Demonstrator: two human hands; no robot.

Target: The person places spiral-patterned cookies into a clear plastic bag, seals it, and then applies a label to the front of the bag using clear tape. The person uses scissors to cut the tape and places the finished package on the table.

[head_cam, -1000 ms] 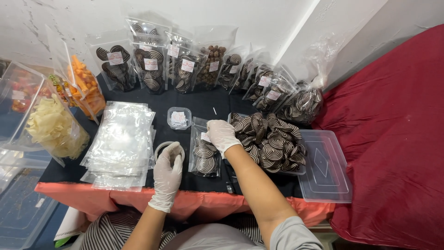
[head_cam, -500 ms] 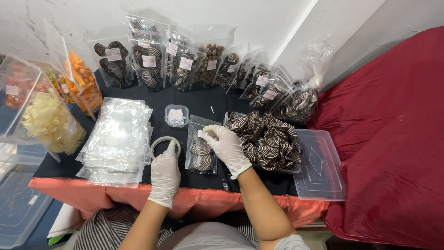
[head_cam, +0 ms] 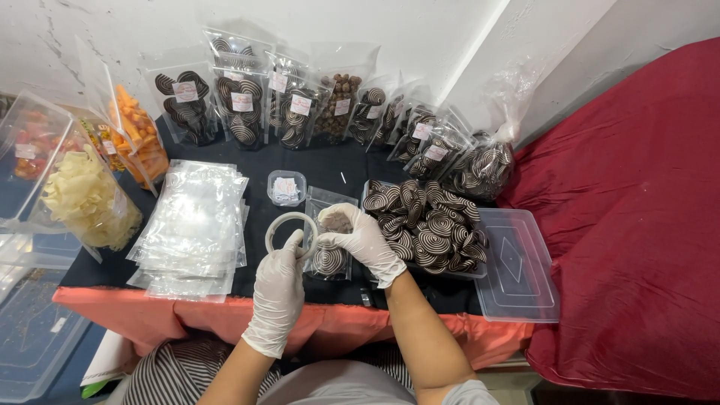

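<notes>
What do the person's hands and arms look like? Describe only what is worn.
The left hand and the right hand each wear a thin white disposable glove, wrinkled, ending just past the wrist. Both forearms are bare below the gloves. A short light grey sleeve shows at the right upper arm. No watch, rings or bracelets show on the arms.

The right hand (head_cam: 358, 238) hides the clear pouch's (head_cam: 328, 234) mouth; the left-side tubs (head_cam: 30, 139) run off-frame.
</notes>
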